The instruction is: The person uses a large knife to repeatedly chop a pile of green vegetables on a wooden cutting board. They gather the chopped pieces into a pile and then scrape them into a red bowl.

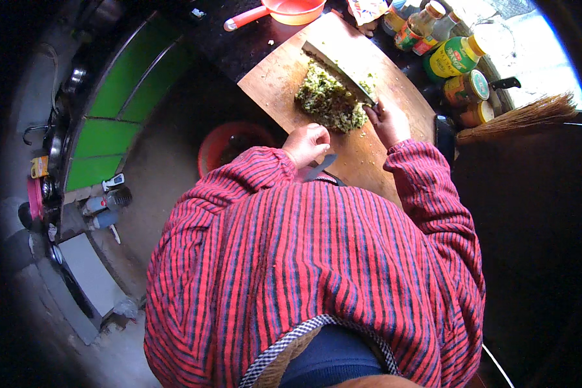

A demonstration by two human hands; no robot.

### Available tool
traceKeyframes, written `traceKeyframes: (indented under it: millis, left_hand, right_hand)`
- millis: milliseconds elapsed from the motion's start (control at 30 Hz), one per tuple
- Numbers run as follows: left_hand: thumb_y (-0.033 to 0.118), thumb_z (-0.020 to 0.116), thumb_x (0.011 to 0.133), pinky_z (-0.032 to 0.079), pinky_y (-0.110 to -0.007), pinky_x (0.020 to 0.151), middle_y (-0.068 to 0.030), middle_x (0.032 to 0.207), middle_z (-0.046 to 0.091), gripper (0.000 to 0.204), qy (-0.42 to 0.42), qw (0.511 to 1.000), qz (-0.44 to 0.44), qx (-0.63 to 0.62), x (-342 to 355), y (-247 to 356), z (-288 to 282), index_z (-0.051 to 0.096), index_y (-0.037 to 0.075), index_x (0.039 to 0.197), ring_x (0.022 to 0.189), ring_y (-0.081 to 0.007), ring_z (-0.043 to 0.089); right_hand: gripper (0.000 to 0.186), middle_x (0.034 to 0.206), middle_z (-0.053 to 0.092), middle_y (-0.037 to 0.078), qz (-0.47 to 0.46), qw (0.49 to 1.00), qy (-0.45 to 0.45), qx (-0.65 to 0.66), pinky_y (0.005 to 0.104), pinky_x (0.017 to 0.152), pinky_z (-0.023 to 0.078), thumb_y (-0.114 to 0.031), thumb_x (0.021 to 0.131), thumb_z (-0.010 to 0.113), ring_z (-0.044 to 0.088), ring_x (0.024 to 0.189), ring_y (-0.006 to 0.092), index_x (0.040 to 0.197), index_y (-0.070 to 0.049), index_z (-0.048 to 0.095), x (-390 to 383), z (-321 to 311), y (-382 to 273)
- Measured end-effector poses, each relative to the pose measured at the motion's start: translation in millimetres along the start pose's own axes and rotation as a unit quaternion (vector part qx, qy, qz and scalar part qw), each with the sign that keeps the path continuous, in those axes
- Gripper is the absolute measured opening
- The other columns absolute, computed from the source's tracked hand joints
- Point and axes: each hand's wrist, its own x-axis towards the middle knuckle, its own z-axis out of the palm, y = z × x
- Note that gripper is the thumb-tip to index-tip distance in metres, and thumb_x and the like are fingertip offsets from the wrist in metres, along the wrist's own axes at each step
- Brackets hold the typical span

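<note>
My right hand (389, 121) is closed round the handle of a kitchen knife (338, 71). Its long blade points away and to the left, along the far edge of a heap of finely chopped greens (328, 97). The heap lies on a large wooden cutting board (398, 84), with small bits scattered around it. My left hand (307, 145) is curled shut at the board's near left edge, just short of the greens. Below it shows a flat grey-blue piece (321, 167); whether the fingers hold it I cannot tell.
An orange-red strainer or pan (294, 10) with a handle sits beyond the board. Bottles and jars (452, 58) line the right side, near a straw brush (517, 119). A red basin (229, 139) stands low at left, by green cabinet doors (110, 110).
</note>
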Motion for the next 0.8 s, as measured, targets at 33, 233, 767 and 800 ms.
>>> traceKeyframes:
  millis: [33, 233, 767, 800]
  left_hand:
    - [0.002, 0.062, 0.072, 0.044, -0.026, 0.059, -0.0050, 0.073, 0.052, 0.007, 0.008, 1.000, 0.001, 0.003, 0, 3, 0, 0.057, 0.004, 0.076, 0.066, -0.0134, 0.053]
    - [-0.002, 0.059, 0.072, 0.043, -0.023, 0.057, -0.0042, 0.073, 0.050, 0.010, 0.062, 0.996, 0.063, 0.006, 0, 13, -3, 0.056, 0.004, 0.080, 0.063, -0.0113, 0.051]
    - [0.004, 0.062, 0.075, 0.047, -0.032, 0.065, -0.0095, 0.077, 0.058, 0.010, 0.049, 0.989, 0.131, 0.051, -5, -1, 3, 0.061, 0.005, 0.084, 0.073, -0.0244, 0.059]
    - [0.003, 0.059, 0.076, 0.047, -0.032, 0.068, -0.0093, 0.082, 0.059, 0.013, 0.020, 0.993, 0.105, 0.051, -5, 1, 2, 0.061, 0.008, 0.088, 0.078, -0.0247, 0.059]
  right_hand:
    - [0.030, 0.074, 0.059, 0.017, -0.014, 1.000, 0.016, 0.005, 0.0420, 0.064, 0.046, -0.034, 0.082, 0.060, 0.058, 0.071, 0.0355, 0.082, -0.006, 0.051, -4, 9, 3]
    - [0.029, 0.075, 0.060, 0.016, -0.004, 1.000, -0.025, -0.005, 0.0418, 0.063, 0.047, -0.034, 0.082, 0.060, 0.059, 0.071, 0.0353, 0.083, -0.006, 0.052, -8, 3, -7]
    - [0.034, 0.085, 0.062, 0.022, 0.133, 0.989, 0.057, -0.034, 0.0452, 0.070, 0.046, -0.038, 0.086, 0.053, 0.060, 0.080, 0.0383, 0.087, -0.004, 0.053, -3, -18, 52]
    - [0.034, 0.086, 0.062, 0.022, 0.145, 0.987, 0.055, -0.044, 0.0452, 0.071, 0.046, -0.037, 0.086, 0.053, 0.060, 0.081, 0.0385, 0.088, -0.003, 0.054, -4, -14, 58]
